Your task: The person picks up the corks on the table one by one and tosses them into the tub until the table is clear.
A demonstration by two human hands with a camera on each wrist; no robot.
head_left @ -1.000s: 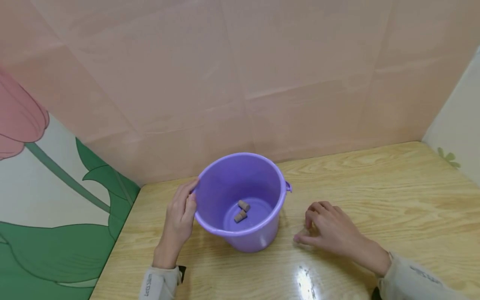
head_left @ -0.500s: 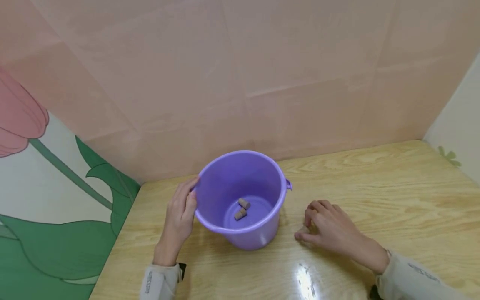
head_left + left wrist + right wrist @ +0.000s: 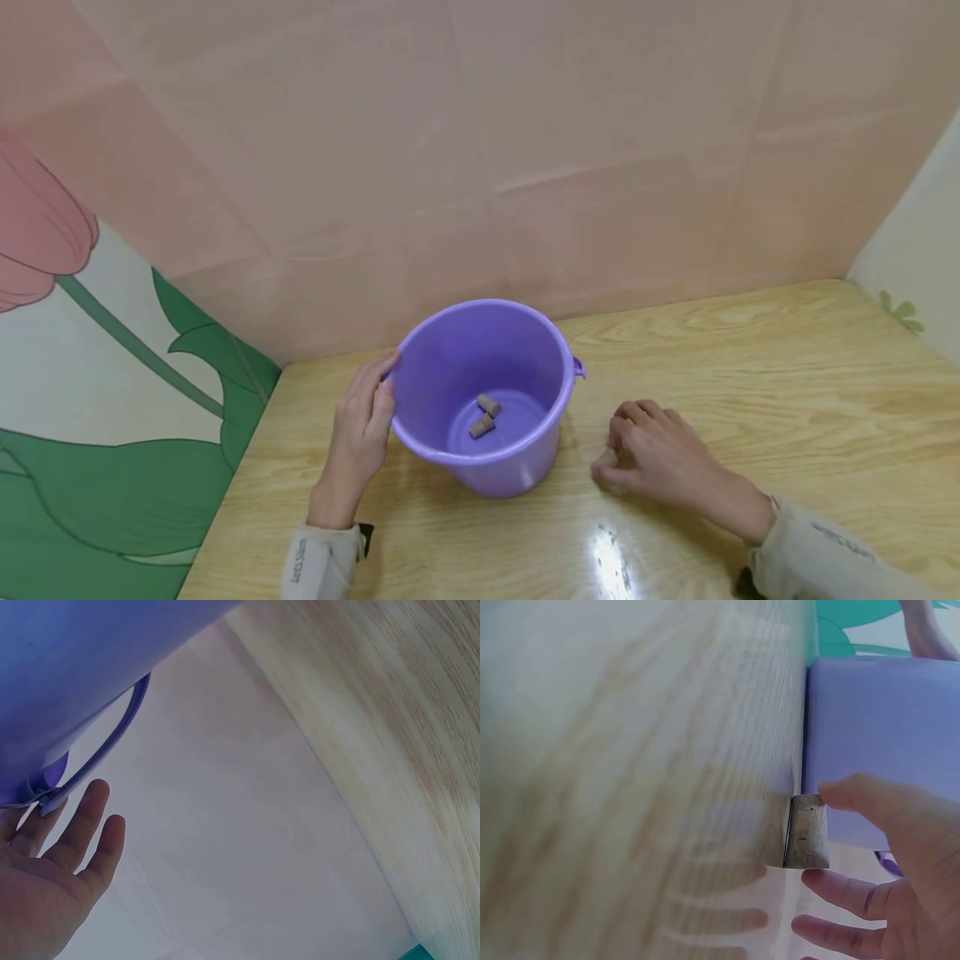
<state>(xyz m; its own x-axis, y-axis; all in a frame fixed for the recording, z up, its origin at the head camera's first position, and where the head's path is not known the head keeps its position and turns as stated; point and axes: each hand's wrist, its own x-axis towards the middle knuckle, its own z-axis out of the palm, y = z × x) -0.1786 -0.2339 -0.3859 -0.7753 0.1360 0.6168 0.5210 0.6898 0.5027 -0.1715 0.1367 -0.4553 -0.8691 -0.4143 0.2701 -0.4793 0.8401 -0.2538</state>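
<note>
A purple bucket (image 3: 504, 482) stands on the wood-grain table, and two brown cork stoppers (image 3: 482, 427) lie on its floor. At the bucket's left rim my left hand (image 3: 356, 437) holds on, thumb on the near side. The left wrist view shows that hand's palm and spread fingers (image 3: 82, 825) beside the bucket's handle (image 3: 112, 735). To the right of the bucket, my right hand (image 3: 667, 458) pinches another cork stopper (image 3: 808, 832) on the table. Its thumb meets one end and the index finger the other.
The wood-grain table (image 3: 750, 383) reaches back to a pinkish sheet (image 3: 480, 167). On the left is a panel with a painted tulip (image 3: 45, 208), and a pale wall (image 3: 915, 242) rises at the right. A bucket lug (image 3: 578, 367) juts out on the right side.
The right thumb has drawn slightly closer to the fingers around the cork stopper. The left hand and the bucket stay in place; the head view has shifted a little.
</note>
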